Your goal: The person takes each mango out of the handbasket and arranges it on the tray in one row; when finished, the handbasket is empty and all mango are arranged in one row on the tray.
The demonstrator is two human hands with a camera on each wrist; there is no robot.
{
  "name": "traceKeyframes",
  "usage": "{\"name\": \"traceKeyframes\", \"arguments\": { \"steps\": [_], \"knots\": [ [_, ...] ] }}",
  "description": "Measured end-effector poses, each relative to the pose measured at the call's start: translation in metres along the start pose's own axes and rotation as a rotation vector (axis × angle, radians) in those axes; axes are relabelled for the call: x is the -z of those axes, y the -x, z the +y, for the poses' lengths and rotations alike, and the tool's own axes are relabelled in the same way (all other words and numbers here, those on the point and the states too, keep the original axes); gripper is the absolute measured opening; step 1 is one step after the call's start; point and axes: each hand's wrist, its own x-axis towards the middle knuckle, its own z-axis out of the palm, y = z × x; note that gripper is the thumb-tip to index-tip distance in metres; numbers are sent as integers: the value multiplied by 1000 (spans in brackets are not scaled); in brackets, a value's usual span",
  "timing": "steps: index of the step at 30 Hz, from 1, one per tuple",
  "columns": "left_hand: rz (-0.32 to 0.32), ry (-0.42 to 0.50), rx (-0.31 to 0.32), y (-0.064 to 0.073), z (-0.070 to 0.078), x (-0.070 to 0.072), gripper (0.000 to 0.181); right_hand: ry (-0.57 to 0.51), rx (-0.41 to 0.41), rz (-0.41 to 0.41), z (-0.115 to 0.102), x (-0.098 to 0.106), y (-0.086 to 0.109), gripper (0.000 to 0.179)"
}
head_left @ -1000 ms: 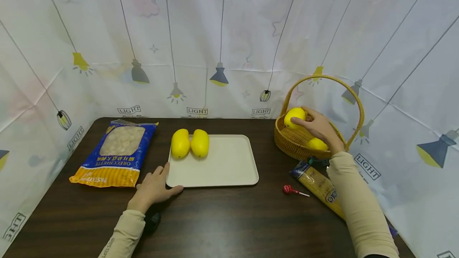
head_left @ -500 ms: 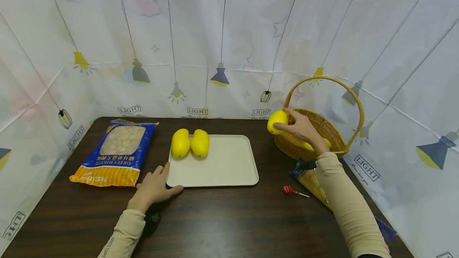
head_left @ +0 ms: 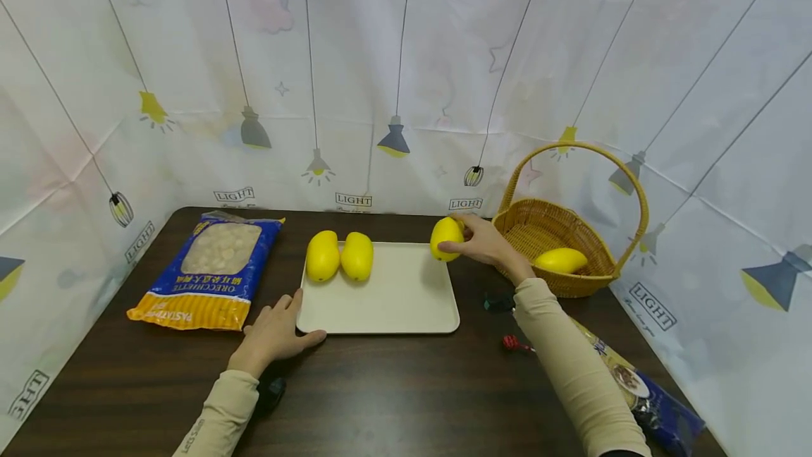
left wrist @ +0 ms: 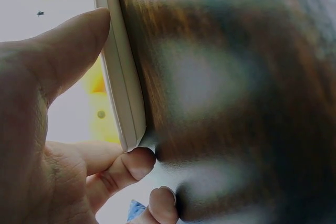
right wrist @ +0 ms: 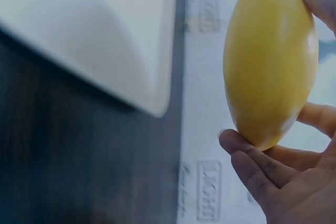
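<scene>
In the head view, my right hand [head_left: 485, 240] holds a yellow mango [head_left: 447, 238] above the far right corner of the cream tray [head_left: 406, 302]. The right wrist view shows this mango [right wrist: 270, 61] between thumb and fingertips, its green stem end up. Two more mangoes, a left one [head_left: 323, 256] and a right one [head_left: 357, 257], lie side by side at the tray's left. My left hand [head_left: 274, 336] touches the tray's near left corner, thumb on the front edge and fingers by the left side. Another mango [head_left: 561, 260] lies in the wicker basket [head_left: 539, 221].
At the left lies a blue and orange pasta bag [head_left: 209, 270]. A red lollipop [head_left: 511, 342] and a long pasta packet [head_left: 641, 390] lie at the right, both partly covered by my right arm. The basket's tall handle arches up. A printed curtain [head_left: 355, 55] stands behind the table.
My right hand has carried the mango out of the basket, leftward to the tray's far right corner. The left hand has stayed at the tray's corner.
</scene>
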Motion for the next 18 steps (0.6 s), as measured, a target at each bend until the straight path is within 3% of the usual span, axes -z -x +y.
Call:
{"name": "traceKeyframes", "arguments": {
  "steps": [9, 18],
  "knots": [
    [-1, -2, -3, 0, 1, -1, 104, 81, -4, -156, -20, -54, -26, 94],
    [-1, -3, 4, 0, 2, 1, 103, 109, 17, -245, -32, -77, -45, 93]
  ]
}}
